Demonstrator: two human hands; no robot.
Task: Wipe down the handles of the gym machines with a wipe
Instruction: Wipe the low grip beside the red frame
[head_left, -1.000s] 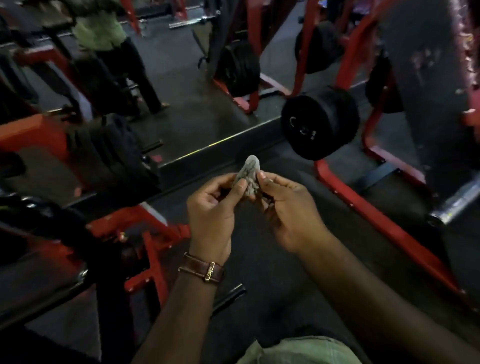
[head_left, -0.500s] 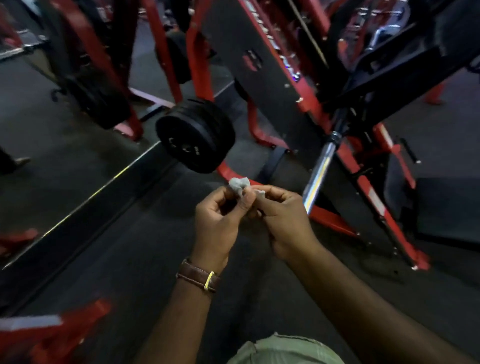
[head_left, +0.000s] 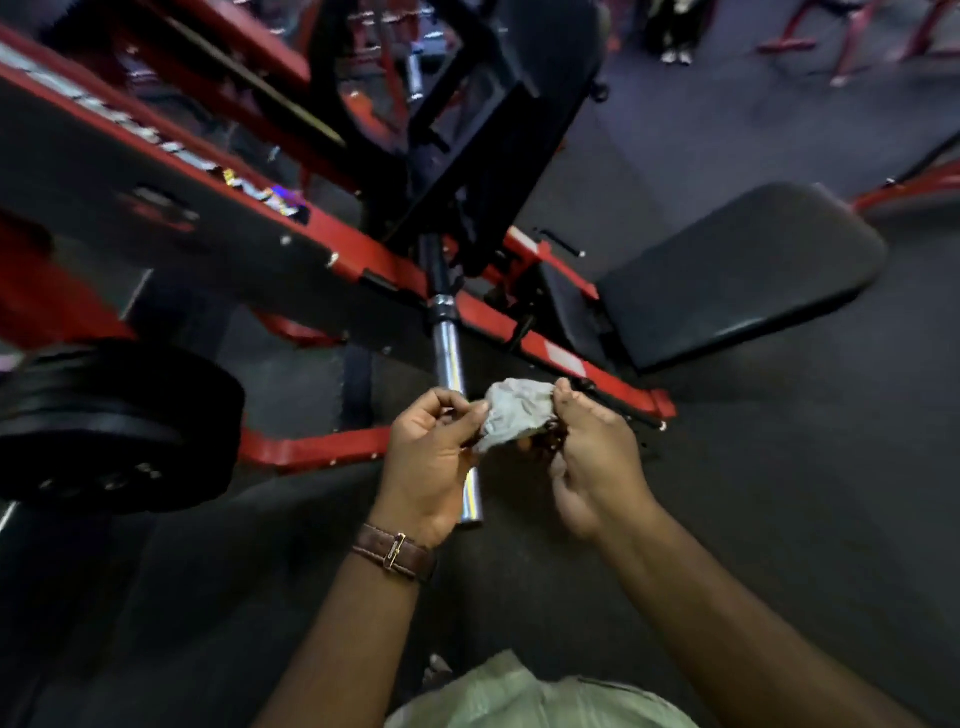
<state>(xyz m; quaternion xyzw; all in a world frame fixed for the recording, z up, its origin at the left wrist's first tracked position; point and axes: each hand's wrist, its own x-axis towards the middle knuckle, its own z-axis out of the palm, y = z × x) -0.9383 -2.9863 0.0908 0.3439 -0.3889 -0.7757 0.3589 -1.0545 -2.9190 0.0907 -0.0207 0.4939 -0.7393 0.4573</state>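
both hands pinched the crumpled grey wipe (head_left: 514, 413) between them: left hand (head_left: 431, 457) on its left edge, right hand (head_left: 592, 457) on its right, just above the chrome bar (head_left: 449, 358) of the red machine (head_left: 332, 249).

Wipe (head_left: 514, 413): pale grey, crumpled and bunched, held up off the floor between two hands, pinched at its left and right edges.

Machine bar (head_left: 449, 358): chrome sleeve, cylindrical, shiny, jutting from the red and black frame toward the viewer; its near end passes behind the hands, directly under the wipe. Whether wipe and bar touch cannot be told.
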